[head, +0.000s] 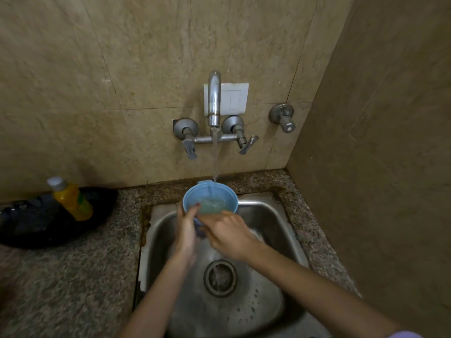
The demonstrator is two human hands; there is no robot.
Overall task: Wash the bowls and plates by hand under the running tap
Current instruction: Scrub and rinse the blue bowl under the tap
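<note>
Left hand (186, 230) grips the blue bowl (230, 196) at its left rim, thumb hooked inside, fingers round the outer wall. Right hand (228, 236) is at the near rim, fingertips toward the bowl. It's blurred there, so I can't tell if it's pinching the rim or just rubbing.

Bowl is held mouth-up above the back of the sink (268, 215), right under the tap (214, 98). The stream (215, 157) lands inside near the far wall and water pools in the bottom.

Step looks like rinsing/scrubbing the bowl interior. To do it well:
- Left hand holds and rotates the bowl.
- Right fingers sweep the inner wall and rim all the way round.
- Then tip the water out toward the drain (220, 278) and do the outside.
- Hold the bowl lower in the basin to limit splash onto the counter (73, 276).

Yellow bottle (72, 200) on the left is probably soap, if needed.
</note>
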